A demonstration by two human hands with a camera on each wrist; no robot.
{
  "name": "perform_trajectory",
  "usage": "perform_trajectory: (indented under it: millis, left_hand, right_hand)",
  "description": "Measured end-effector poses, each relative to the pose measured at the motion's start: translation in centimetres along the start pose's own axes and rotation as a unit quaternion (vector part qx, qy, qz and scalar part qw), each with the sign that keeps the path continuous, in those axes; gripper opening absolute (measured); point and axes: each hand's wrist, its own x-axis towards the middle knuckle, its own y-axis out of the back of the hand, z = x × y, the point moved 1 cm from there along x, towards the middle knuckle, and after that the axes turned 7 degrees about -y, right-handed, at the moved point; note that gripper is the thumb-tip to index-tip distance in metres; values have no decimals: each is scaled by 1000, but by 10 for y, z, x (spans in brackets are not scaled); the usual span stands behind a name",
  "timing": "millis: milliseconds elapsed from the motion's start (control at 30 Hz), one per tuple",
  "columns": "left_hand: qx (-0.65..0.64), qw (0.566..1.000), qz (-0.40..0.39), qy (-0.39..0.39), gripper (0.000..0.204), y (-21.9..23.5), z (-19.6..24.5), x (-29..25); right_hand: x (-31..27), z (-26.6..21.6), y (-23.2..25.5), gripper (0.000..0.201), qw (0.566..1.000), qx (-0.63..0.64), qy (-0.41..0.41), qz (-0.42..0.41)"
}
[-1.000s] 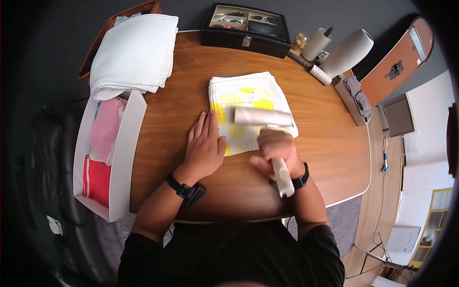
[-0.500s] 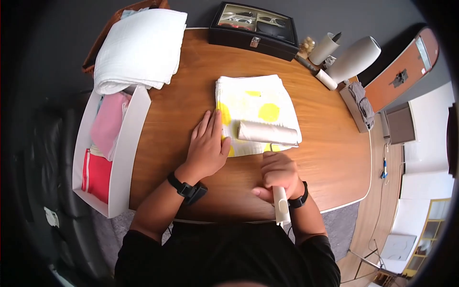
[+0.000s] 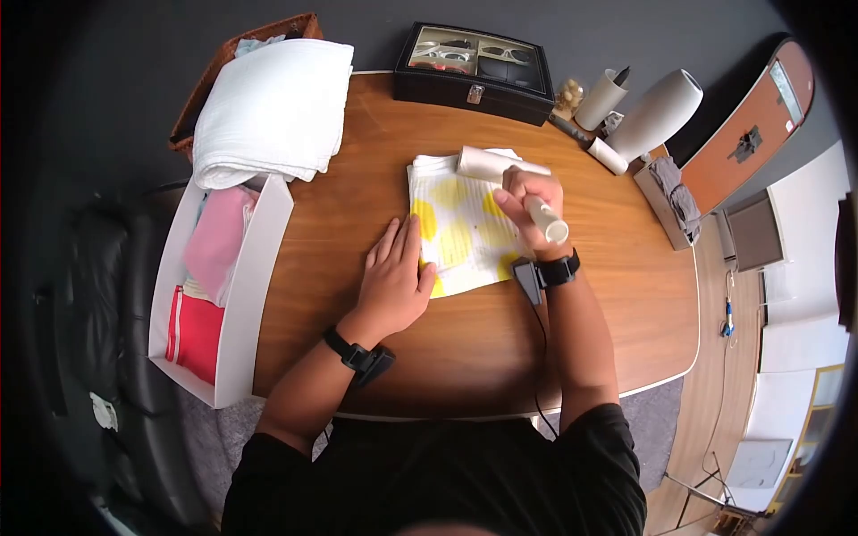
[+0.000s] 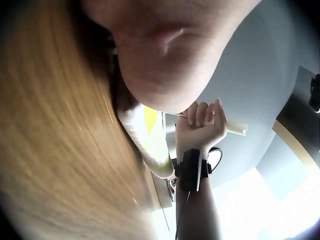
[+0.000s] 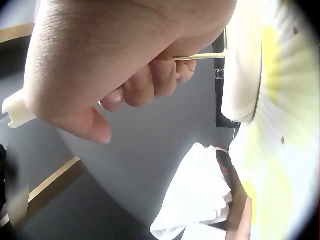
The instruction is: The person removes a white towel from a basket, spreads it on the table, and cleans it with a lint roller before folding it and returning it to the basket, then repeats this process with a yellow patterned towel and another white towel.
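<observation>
A folded white cloth with yellow spots (image 3: 453, 234) lies on the wooden table (image 3: 465, 357). My right hand (image 3: 534, 201) grips the pale handle of a lint roller (image 3: 487, 164), whose white roll lies across the far part of the cloth. In the right wrist view, the roll (image 5: 242, 65) sits right at the cloth's surface, and a few small dark specks (image 5: 282, 140) show on the fabric. Flat, with fingers straight, my left hand (image 3: 393, 281) rests along the cloth's left edge, its fingertips on the border.
To the left stands a white box (image 3: 250, 304) of folded clothes, with a white folded cloth (image 3: 273, 112) behind it beside a wicker basket (image 3: 201, 85). A black glasses case (image 3: 474, 94), a grey-white vase-like object (image 3: 657, 116) and a small box (image 3: 666, 210) line the back and right.
My right hand has moved the lint roller away from me, from the near part of the cloth to its far part. The left hand stays at the cloth's left edge.
</observation>
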Motion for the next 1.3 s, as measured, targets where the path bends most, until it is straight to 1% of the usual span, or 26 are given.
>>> perform_trajectory:
  millis: [33,67,100,233,267,300,367,467,500,567,633,667,700,800,867,900,967,1033,1100,1167,1200,1300]
  left_hand:
    - [6,1000,0,-1,76,-1,-1,0]
    - [10,1000,1,-1,76,-2,-1,0]
    - [11,1000,1,0,76,-2,0,1]
    - [14,1000,5,1,76,-5,-2,-1]
    - [15,1000,7,0,76,-6,-2,-2]
    - [15,1000,10,1,76,-6,-2,-3]
    - [14,1000,13,0,75,-5,-1,-1]
    - [16,1000,15,0,74,-5,0,0]
    - [16,1000,10,2,74,-4,0,0]
    - [19,1000,0,5,74,-2,1,1]
    - [15,1000,4,3,74,-1,0,0]
    - [12,1000,6,2,75,-1,0,0]
    - [12,1000,6,3,75,-2,0,0]
    - [11,1000,7,6,74,-2,0,0]
    - [10,1000,12,5,74,-2,0,0]
    - [11,1000,14,3,74,-3,-1,0]
    - [11,1000,17,3,74,-5,-2,-1]
    - [9,1000,23,2,74,-5,-2,-2]
    - [7,1000,27,3,74,-5,-2,-3]
    - [4,1000,28,4,74,-5,-2,-3]
    - [4,1000,29,4,74,-4,-2,-3]
    - [6,1000,31,3,75,-4,-1,-3]
  right_hand:
    - [-7,-3,0,50,1000,9,-2,1]
    - [-16,-7,0,52,1000,-3,21,-5]
    - [-26,-13,-2,53,1000,5,22,-13]
    - [-68,-58,-13,54,996,11,40,-74]
    - [-75,-69,-15,55,995,10,25,-101]
    - [-80,-78,-22,55,995,28,23,-96]
    - [-86,-79,-25,55,994,-3,37,-107]
    - [-75,-56,-22,55,996,1,42,-74]
    - [-64,-46,-17,54,996,-14,59,-60]
    - [-37,-26,-11,53,998,-5,46,-40]
    - [-12,-5,-2,51,999,-30,23,-26]
    - [-3,0,-1,50,1000,0,-8,-16]
    - [7,6,2,49,1000,-15,-18,-17]
    - [17,10,4,49,999,-16,-19,-21]
    - [6,3,3,49,999,-34,-12,-26]
    - [-4,-6,0,50,999,-29,-24,-20]
    - [-25,-22,-3,51,999,-21,-10,-41]
    - [-49,-41,-11,51,998,12,16,-61]
    - [-76,-65,-18,52,996,27,19,-78]
    - [-93,-86,-21,53,993,17,20,-119]
    - [-100,-92,-20,53,989,6,15,-144]
    - [-99,-88,-17,50,987,-8,33,-154]
